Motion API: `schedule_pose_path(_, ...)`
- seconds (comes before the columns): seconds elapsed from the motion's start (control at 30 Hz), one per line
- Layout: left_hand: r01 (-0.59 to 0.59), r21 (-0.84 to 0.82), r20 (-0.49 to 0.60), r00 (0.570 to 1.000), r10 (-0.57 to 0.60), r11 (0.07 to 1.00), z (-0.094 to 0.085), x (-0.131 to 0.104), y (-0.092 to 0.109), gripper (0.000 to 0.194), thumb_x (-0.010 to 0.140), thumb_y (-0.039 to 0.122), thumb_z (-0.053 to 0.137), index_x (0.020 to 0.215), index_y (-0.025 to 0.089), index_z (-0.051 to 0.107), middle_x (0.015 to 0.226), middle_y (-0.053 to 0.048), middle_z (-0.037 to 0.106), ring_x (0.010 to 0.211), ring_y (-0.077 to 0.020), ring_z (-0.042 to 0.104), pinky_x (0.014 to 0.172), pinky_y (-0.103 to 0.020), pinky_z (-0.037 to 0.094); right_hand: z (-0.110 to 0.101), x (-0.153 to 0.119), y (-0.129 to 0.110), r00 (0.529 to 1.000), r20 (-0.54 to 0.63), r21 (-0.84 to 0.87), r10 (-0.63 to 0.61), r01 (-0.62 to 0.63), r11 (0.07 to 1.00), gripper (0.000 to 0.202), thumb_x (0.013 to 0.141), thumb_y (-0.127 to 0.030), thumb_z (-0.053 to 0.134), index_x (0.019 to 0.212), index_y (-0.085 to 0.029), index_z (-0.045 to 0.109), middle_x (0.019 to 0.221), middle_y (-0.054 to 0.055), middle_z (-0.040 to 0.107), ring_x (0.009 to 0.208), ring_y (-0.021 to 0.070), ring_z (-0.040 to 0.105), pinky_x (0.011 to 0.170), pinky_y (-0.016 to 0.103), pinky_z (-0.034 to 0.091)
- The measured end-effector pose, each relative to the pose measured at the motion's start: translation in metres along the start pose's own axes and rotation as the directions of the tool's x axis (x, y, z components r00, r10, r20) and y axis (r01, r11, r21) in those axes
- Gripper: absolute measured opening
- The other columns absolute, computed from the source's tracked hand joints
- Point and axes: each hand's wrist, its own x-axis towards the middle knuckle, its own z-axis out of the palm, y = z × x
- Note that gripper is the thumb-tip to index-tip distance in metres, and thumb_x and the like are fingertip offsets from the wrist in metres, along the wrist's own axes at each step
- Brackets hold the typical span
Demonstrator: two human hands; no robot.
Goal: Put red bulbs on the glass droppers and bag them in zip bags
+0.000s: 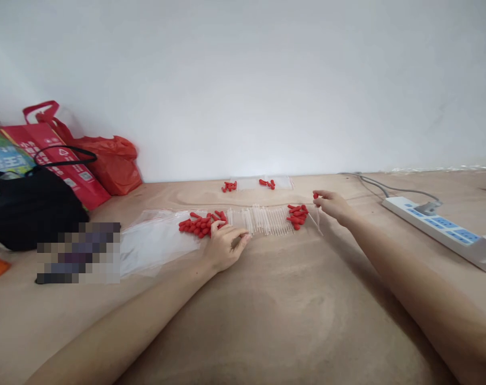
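Note:
My right hand is closed in a pinch on a dropper, a red bulb at its top and a thin clear tube slanting down below it. My left hand rests by a pile of red bulbs, its thumb and a fingertip drawn together. Whatever may be between them is hidden. Between both hands lies a row of clear thin tubes, side by side. At the row's right end, several red bulbs are bunched, seemingly on tubes.
Clear plastic bags lie left of the pile. Another clear bag with red bulbs beside it lies near the wall. A power strip with a grey cable is at right. Red bags and a black bag stand at left.

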Motion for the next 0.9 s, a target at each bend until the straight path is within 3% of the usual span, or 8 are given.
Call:
schedule_pose_path(0.13, -0.014, 0.02, 0.036, 0.999, 0.013, 1.0, 0.002, -0.001, -0.002, 0.015, 0.081, 0.025, 0.05, 0.076, 0.02, 0.063, 0.073, 0.001, 0.069, 0.065, -0.013, 0.06, 0.083, -0.036, 0.032, 0.001, 0.003, 0.02, 0.997, 0.074, -0.182, 0.012, 0.002, 0.983, 0.047, 0.07, -0.02, 0.05, 0.116, -0.013, 0.054, 0.066, 0.003, 0.061, 0.061, 0.0153, 0.055, 0.06, 0.026, 0.04)
schedule_pose_path(0.3, -0.009, 0.008, 0.029, 1.0, 0.009, 1.0, 0.002, -0.001, -0.003, 0.015, 0.08, 0.025, 0.05, 0.074, 0.02, 0.063, 0.069, 0.001, 0.068, 0.061, -0.0133, 0.058, 0.081, -0.036, 0.033, 0.01, 0.003, 0.028, 0.988, 0.152, -0.238, -0.041, 0.076, 0.968, 0.056, 0.072, -0.026, 0.051, 0.126, -0.011, 0.043, 0.06, 0.001, 0.059, 0.051, 0.0132, 0.051, 0.052, 0.024, 0.038)
schedule_pose_path(0.5, -0.018, 0.008, 0.019, 1.0, 0.018, 1.0, 0.003, -0.002, -0.004, 0.013, 0.08, 0.023, 0.051, 0.075, 0.02, 0.062, 0.068, 0.001, 0.067, 0.062, -0.0135, 0.058, 0.083, -0.038, 0.032, 0.009, 0.001, 0.026, 0.997, 0.062, -0.276, -0.054, 0.069, 0.959, 0.043, 0.071, -0.03, 0.055, 0.109, -0.01, 0.055, 0.077, 0.007, 0.062, 0.064, 0.0144, 0.055, 0.059, 0.025, 0.04)
schedule_pose_path(0.6, -0.011, 0.019, 0.002, 1.0, 0.011, 1.0, 0.003, -0.002, -0.005, 0.011, 0.079, 0.022, 0.051, 0.077, 0.019, 0.061, 0.068, 0.001, 0.065, 0.066, -0.0151, 0.057, 0.079, -0.037, 0.034, 0.012, -0.006, 0.015, 0.988, -0.026, -0.255, -0.15, 0.138, 0.957, 0.034, 0.07, -0.036, 0.056, 0.095, -0.013, 0.06, 0.075, 0.005, 0.061, 0.064, 0.0143, 0.053, 0.059, 0.025, 0.039)
schedule_pose_path(0.7, 0.035, 0.063, -0.026, 0.999, -0.033, 0.997, 0.003, -0.001, -0.008, 0.009, 0.078, 0.023, 0.05, 0.074, 0.018, 0.057, 0.069, -0.002, 0.06, 0.071, -0.018, 0.053, 0.073, -0.034, 0.037, 0.018, -0.016, 0.0, 0.948, 0.016, -0.188, -0.319, 0.316, 0.93, 0.031, 0.069, -0.043, 0.057, 0.081, -0.015, 0.06, 0.07, 0.003, 0.058, 0.061, 0.0134, 0.051, 0.057, 0.025, 0.038)
schedule_pose_path(0.8, 0.118, 0.13, -0.098, 0.99, -0.106, 0.984, -0.001, 0.0, -0.015, 0.007, 0.073, 0.024, 0.053, 0.071, 0.018, 0.049, 0.07, -0.003, 0.055, 0.07, -0.0195, 0.049, 0.069, -0.034, 0.037, 0.024, -0.024, -0.01, 0.858, 0.158, -0.206, -0.49, 0.513, 0.833, 0.028, 0.064, -0.045, 0.061, 0.071, -0.017, 0.059, 0.071, 0.003, 0.058, 0.067, 0.0149, 0.052, 0.063, 0.027, 0.038)
schedule_pose_path(0.9, 0.212, 0.226, -0.154, 0.971, -0.18, 0.951, -0.008, 0.002, -0.021, 0.018, 0.067, 0.029, 0.059, 0.069, 0.019, 0.043, 0.07, -0.003, 0.053, 0.07, -0.021, 0.048, 0.066, -0.035, 0.034, 0.025, -0.028, -0.014, 0.819, 0.228, -0.333, -0.526, 0.574, 0.748, 0.028, 0.061, -0.045, 0.064, 0.068, -0.019, 0.059, 0.075, 0.004, 0.06, 0.074, 0.0181, 0.052, 0.07, 0.032, 0.035)
